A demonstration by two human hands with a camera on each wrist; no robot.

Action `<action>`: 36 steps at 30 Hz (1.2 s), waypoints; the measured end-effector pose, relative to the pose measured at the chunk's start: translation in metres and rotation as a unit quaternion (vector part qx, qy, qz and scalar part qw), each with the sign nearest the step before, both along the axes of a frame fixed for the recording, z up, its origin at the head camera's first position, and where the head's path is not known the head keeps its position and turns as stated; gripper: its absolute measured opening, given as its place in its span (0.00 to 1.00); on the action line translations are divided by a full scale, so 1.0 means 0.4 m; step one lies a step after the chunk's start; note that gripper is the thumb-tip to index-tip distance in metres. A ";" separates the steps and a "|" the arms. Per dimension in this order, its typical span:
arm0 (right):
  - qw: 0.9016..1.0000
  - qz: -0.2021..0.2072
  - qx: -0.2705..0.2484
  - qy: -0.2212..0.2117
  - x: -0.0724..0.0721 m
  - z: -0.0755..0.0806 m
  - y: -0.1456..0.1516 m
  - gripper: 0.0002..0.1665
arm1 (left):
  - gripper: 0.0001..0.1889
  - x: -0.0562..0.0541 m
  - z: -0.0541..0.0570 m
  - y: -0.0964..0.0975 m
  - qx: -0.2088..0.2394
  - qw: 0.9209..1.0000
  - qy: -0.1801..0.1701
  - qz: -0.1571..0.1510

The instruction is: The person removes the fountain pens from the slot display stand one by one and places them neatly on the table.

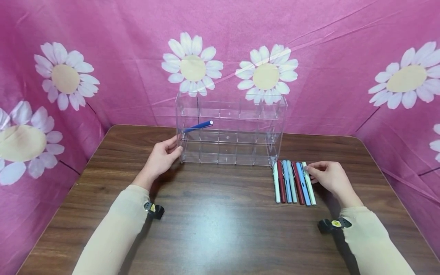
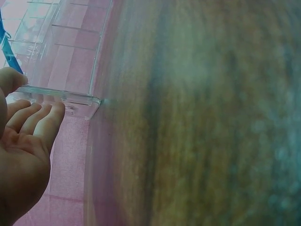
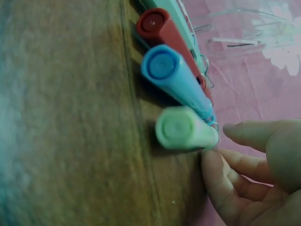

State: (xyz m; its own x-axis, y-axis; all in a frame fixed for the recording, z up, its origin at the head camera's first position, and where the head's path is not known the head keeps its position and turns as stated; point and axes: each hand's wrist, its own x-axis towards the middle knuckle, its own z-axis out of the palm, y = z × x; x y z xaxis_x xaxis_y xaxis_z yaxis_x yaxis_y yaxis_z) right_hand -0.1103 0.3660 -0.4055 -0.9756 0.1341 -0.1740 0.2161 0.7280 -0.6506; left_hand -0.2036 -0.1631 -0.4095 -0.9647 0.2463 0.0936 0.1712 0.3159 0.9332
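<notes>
A clear plastic rack [image 1: 227,133] with rows of small compartments stands toward the back of the table. My left hand [image 1: 161,156] grips its left side wall, thumb on one face and fingers on the other [image 2: 28,136]. Leaning in a left compartment of the rack is a dark blue pen [image 1: 199,126], its upper end tilted right. On the table at the rack's right front lies a row of several pens. The outermost, a pale green pen [image 1: 310,187], has its far end pinched by the fingertips of my right hand [image 1: 330,177]. Beside it lies a blue pen [image 3: 176,77].
Other pens in the row are dark red [image 1: 298,187], blue-grey [image 1: 286,183] and another pale green one [image 1: 276,183]. The brown wooden table [image 1: 213,233] reaches back to a pink cloth [image 1: 130,38] with white daisies, which hangs behind and at both sides.
</notes>
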 end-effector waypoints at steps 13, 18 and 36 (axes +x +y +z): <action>0.998 -0.013 -0.041 0.041 0.027 -0.013 0.004 0.26 | 0.28 0.001 -0.004 0.002 -0.004 1.000 0.002 -0.003; 0.992 -0.028 -0.080 0.090 0.039 -0.007 0.006 0.24 | 0.28 0.002 -0.005 0.000 -0.003 1.000 -0.001 -0.001; 0.979 -0.010 -0.120 0.164 0.043 0.048 -0.050 0.15 | 0.28 0.001 -0.003 -0.002 -0.008 1.000 -0.001 0.001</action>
